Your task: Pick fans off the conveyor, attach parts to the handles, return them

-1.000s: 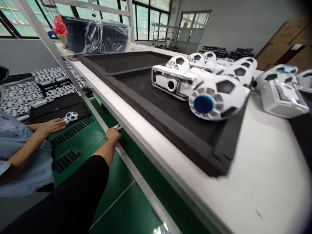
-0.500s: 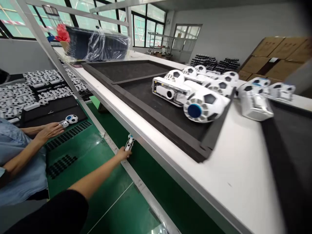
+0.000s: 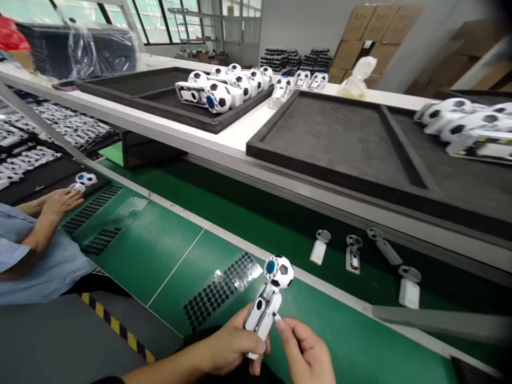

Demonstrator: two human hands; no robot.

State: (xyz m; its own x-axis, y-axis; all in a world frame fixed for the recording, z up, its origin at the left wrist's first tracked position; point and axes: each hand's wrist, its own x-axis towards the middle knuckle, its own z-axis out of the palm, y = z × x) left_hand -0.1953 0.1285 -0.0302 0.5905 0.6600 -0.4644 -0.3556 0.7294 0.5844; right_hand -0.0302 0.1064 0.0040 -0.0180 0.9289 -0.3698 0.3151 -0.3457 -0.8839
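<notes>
My left hand (image 3: 236, 338) is wrapped round the white body of a handheld fan (image 3: 264, 312) with a soccer-ball head and a blue disc at its middle. The fan stands tilted above the green bench, ball end up. At the fan's side, my right hand (image 3: 306, 349) pinches a small white piece (image 3: 277, 317) with a dark tip, too small to name. Beside the hands, a clear sheet of round black stickers (image 3: 222, 290) lies on the green bench (image 3: 168, 240).
A white shelf (image 3: 240, 140) above the bench carries black foam trays (image 3: 320, 133) and more soccer-ball fans (image 3: 240, 85). Several fans (image 3: 354, 256) lie under the shelf. On the left, a co-worker's hands (image 3: 60, 202) handle another fan (image 3: 86, 178). A metal bar (image 3: 440, 321) crosses at right.
My left hand has drawn back from beneath the shelf with the fan, which is now in front of me. My right hand has come into view at its side. The view has swung right.
</notes>
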